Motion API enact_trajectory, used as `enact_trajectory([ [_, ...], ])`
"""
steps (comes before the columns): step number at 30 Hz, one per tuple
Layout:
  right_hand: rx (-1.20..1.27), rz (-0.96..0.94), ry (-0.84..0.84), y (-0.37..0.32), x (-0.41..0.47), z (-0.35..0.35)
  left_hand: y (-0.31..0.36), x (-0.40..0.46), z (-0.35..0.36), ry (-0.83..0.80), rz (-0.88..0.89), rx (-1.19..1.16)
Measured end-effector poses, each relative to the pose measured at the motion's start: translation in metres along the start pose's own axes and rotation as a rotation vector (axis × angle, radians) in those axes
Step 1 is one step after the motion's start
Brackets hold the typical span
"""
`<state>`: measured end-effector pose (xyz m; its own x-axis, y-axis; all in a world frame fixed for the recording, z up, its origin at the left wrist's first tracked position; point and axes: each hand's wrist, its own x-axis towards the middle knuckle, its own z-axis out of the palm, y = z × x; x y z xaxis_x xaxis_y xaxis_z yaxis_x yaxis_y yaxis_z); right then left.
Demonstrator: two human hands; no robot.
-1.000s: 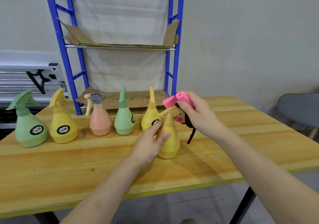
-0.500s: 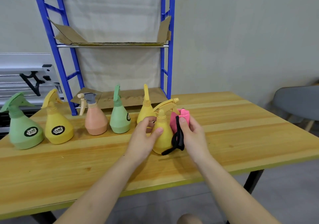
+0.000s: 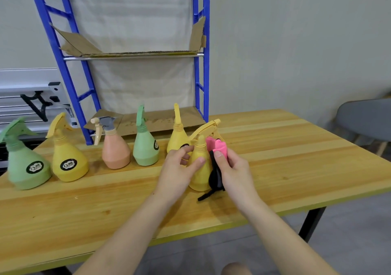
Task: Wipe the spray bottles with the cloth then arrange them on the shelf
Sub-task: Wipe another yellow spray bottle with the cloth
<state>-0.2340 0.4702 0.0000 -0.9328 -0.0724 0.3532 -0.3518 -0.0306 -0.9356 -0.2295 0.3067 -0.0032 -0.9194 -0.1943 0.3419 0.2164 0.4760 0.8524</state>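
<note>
Head view: left hand (image 3: 176, 169) steadies the yellow bottle (image 3: 200, 169) on the tabletop (image 3: 275, 158), fingers curled round its neck; right hand (image 3: 232, 169) pinches the soft pink cloth (image 3: 219, 148) against it. Bottle looks light, smooth plastic, likely tippy; hold the neck.

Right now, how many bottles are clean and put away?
None are put away yet: the blue shelf holds only cardboard. In hand, the left hand steadies a yellow bottle on the table while the right hand presses the pink cloth to it. Five other bottles stand in a row, such as the peach bottle; whether they are wiped, I cannot tell.
</note>
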Motion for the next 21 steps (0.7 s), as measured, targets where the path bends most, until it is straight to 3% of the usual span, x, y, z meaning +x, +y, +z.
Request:
enact_trajectory([
  [7, -0.043, 0.006, -0.098, -0.003, 0.003, 0.006, -0.005, -0.007, -0.008, -0.103, 0.03, -0.055],
  [21, -0.263, -0.097, -0.091, 0.002, 0.018, 0.01, -0.002, -0.019, -0.001, -0.039, 0.062, 0.053],
])
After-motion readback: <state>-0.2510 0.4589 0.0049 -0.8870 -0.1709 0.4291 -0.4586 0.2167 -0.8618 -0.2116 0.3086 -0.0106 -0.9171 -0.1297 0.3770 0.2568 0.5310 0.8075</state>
